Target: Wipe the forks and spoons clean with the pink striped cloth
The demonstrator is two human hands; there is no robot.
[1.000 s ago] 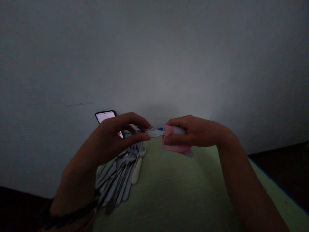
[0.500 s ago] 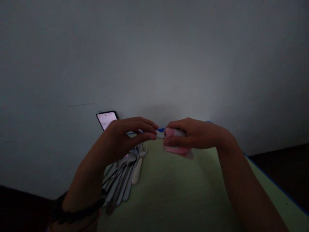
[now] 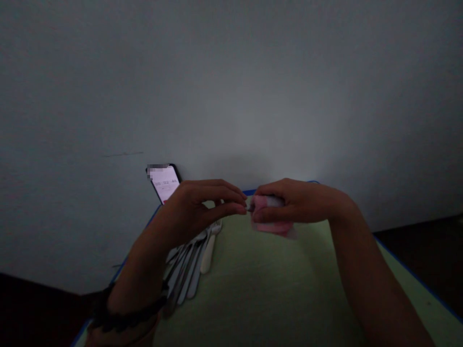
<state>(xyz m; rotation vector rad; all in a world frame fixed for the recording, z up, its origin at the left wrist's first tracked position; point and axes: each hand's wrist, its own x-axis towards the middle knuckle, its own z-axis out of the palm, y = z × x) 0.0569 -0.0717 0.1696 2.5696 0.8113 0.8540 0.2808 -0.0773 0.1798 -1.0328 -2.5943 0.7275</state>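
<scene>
Over the table, my left hand (image 3: 204, 202) pinches the end of a thin metal piece of cutlery (image 3: 249, 208) between thumb and fingers. Only a short bit of the metal shows, so I cannot tell its exact kind. A pink and white cloth (image 3: 274, 227) is wrapped around the rest, and my right hand (image 3: 298, 198) is closed on that cloth. The fingertips of both hands are close together. Below my left wrist lies a pile of metal cutlery (image 3: 188, 272), partly hidden by the forearm. A fork with a cream handle (image 3: 207, 255) lies at its right side.
A phone (image 3: 166, 182) with a lit screen leans against the grey wall (image 3: 231, 86) behind my left hand. The pale green table (image 3: 271, 289) has a blue edge and meets the wall at the back. The light is dim.
My left hand has moved right, closer to the right hand, and less metal shows between them. The right hand and cloth have shifted slightly right. The view has shifted a little too.
</scene>
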